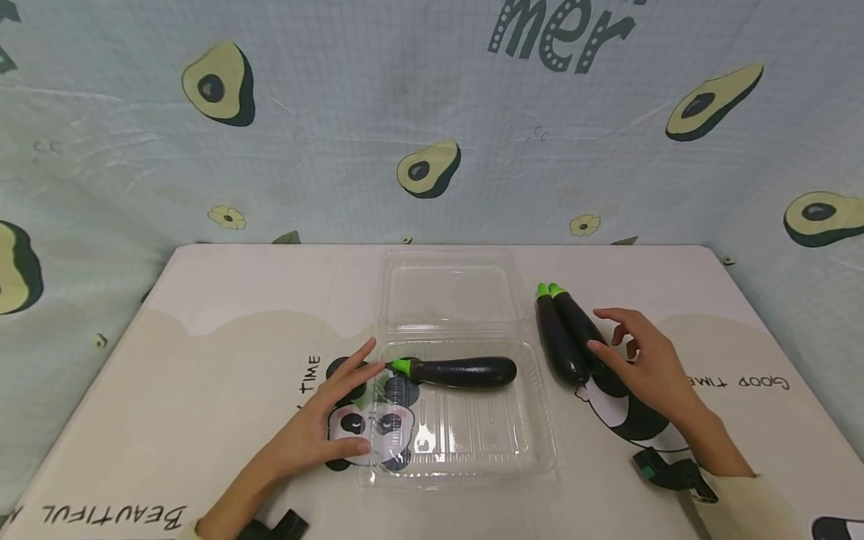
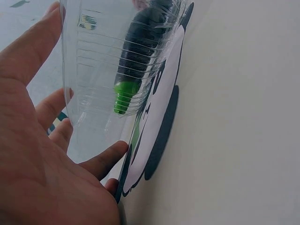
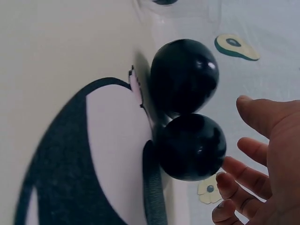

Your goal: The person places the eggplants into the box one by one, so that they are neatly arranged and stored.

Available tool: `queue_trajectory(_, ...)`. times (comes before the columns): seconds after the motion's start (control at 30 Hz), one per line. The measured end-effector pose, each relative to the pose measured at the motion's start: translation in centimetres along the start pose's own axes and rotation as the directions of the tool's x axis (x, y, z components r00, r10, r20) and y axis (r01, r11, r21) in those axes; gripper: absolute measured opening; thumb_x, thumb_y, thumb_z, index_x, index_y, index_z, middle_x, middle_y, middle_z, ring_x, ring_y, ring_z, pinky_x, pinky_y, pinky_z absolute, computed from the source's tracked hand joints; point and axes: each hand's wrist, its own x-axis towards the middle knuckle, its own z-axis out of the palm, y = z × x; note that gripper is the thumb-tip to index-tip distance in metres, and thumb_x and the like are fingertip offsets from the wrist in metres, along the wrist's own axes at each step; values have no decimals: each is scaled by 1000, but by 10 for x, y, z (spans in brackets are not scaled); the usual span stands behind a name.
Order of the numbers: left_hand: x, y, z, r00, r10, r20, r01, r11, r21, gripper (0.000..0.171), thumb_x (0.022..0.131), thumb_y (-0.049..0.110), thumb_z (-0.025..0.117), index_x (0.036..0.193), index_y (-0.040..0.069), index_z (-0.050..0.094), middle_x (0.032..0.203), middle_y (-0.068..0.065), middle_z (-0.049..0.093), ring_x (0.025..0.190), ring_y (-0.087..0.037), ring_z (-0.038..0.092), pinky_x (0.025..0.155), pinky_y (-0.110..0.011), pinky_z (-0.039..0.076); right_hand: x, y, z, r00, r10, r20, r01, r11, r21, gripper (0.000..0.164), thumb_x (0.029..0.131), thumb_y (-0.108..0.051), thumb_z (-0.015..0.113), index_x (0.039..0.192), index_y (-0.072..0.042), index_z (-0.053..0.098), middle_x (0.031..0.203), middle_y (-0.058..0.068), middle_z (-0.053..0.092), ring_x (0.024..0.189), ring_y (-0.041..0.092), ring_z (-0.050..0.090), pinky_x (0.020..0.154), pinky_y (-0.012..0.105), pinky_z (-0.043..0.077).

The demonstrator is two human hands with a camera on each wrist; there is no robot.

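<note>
A clear plastic clamshell box (image 1: 472, 442) lies unfolded, with its lid (image 1: 448, 289) toward the back. Inside, along the back of the base, a dark eggplant (image 1: 466, 373) lies sideways, green stem to the left. My left hand (image 1: 320, 427) spreads its fingers and thumb along the box's left side; in the left wrist view, fingertips (image 2: 55, 11) meet the clear wall. Right of the box, two more eggplants lie side by side, a left one (image 1: 559, 341) and a right one (image 1: 582, 330). My right hand (image 1: 641, 367) hovers beside the right one, fingers loosely bent, nothing held.
The tablecloth (image 1: 202, 420) carries printed panda faces and lettering. A patterned hanging cloth (image 1: 324, 150) with avocados rises behind the table's back edge. Black wrist straps (image 1: 675, 474) sit on both forearms.
</note>
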Motion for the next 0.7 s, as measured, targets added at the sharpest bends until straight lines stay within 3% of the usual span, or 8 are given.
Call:
queue_trajectory(0.3,-1,-1,0,1000,6,-8,-6,1000,1,86,71,17,78,146,9,38,159,-8,11,144,-29,15,97,-71,19,-1,5,6,1000,-1,25,2,1000,-30,55,77,-7,79,128,-10,57,87,0,48,59,9,38,51,21,31)
queue_trajectory(0.7,0,0,0,1000,14,-11,-14,1000,8,85,72,18,78,146,9,38,159,-9,11,144,-28,15,97,-71,20,-5,11,2,989,-29,148,28,1000,5,63,76,-7,79,133,-9,52,114,4,50,75,9,41,55,21,35)
